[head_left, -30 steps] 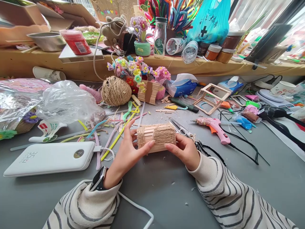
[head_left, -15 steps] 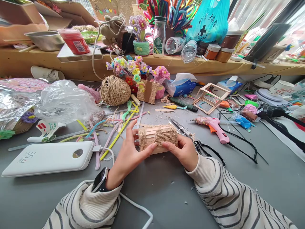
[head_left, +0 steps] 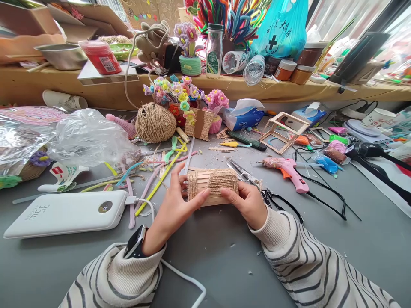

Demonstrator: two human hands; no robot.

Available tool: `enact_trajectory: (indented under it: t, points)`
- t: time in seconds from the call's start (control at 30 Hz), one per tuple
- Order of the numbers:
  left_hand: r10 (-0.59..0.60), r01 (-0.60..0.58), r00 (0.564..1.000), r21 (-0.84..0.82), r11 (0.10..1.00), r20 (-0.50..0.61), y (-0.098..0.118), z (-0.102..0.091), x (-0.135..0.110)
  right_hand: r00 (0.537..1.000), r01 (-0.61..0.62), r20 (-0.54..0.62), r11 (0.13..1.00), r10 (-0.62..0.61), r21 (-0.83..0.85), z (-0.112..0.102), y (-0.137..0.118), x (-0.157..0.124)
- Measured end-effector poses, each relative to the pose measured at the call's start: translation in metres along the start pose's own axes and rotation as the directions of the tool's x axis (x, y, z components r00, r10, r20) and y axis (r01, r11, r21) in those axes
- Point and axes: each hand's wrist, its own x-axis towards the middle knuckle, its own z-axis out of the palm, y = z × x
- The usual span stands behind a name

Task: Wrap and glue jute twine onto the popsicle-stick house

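Both my hands hold a small box of wooden sticks wrapped in jute twine point(head_left: 212, 185) just above the grey table point(head_left: 212, 256). My left hand point(head_left: 175, 209) grips its left end, thumb on the near face and fingers behind. My right hand point(head_left: 247, 203) clasps the right end, where the twine wrap is thickest. A strand of twine runs from the box toward the ball of jute twine point(head_left: 156, 122) farther back.
Scissors point(head_left: 244, 173) and a pink glue gun point(head_left: 289, 170) lie right of the box. A white power bank point(head_left: 67, 212) sits at left, with pipe cleaners point(head_left: 160, 175), a plastic bag point(head_left: 90, 137), a stick frame point(head_left: 284, 130) and a tissue pack point(head_left: 244, 115) behind.
The box has shifted slightly in my hands, and my right thumb has moved left along its near face. Nothing else on the table moved.
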Motion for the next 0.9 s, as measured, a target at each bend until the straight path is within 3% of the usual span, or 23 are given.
enact_trajectory:
  t: [0.23,0.9]
  points:
    - [0.003,-0.003,1.0,-0.014,1.0,0.004,0.0019,-0.0007,0.0006,0.999,0.017,0.045,1.0,-0.018,0.024,-0.0023,-0.0019,0.0017]
    - [0.027,-0.027,1.0,0.038,0.999,0.005,-0.0001,-0.0011,-0.0013,0.998,0.056,0.004,0.991,-0.055,-0.124,-0.0023,-0.0034,-0.0003]
